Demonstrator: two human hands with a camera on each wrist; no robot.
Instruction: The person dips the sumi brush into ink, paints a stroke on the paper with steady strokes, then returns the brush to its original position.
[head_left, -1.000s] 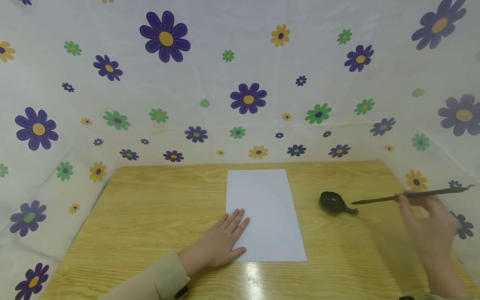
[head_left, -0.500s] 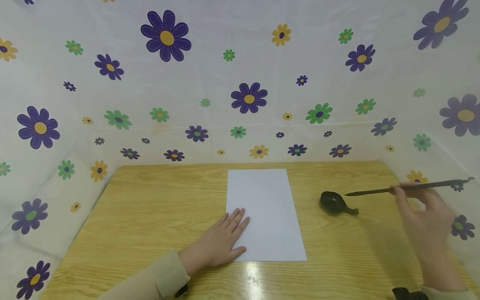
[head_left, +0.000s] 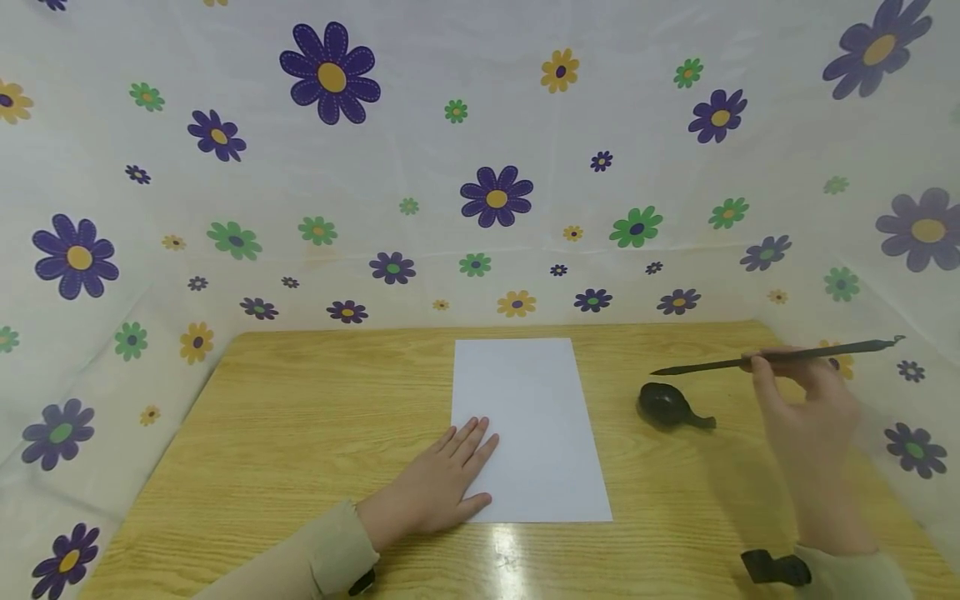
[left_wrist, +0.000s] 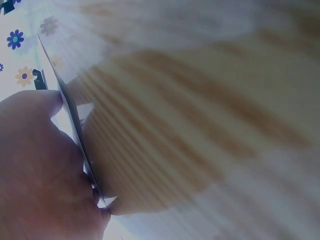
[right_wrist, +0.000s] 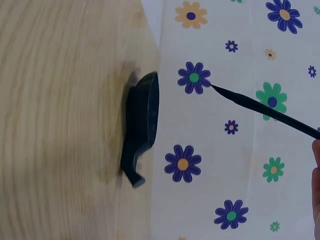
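Note:
A white sheet of paper (head_left: 532, 417) lies on the wooden table. My left hand (head_left: 442, 487) rests flat on its lower left part, fingers spread; in the left wrist view the same hand (left_wrist: 45, 160) lies along the paper's edge. On the right, my right hand (head_left: 813, 417) pinches a dark writing brush (head_left: 712, 367) by its shaft. The brush points left, its dark tip above and just behind a small black ink dish with a short handle (head_left: 663, 406). In the right wrist view the brush tip (right_wrist: 225, 92) is apart from the dish (right_wrist: 142, 112), and only some fingers show.
The wooden table (head_left: 322, 400) reaches back to a white cloth (head_left: 420, 167) printed with purple, green and yellow flowers, which also hangs along both sides. A black strap piece (head_left: 776, 568) sits at the right wrist.
My right hand has moved left and a little away from me with the brush, bringing its tip from right of the dish to above it. The left hand and paper have stayed put.

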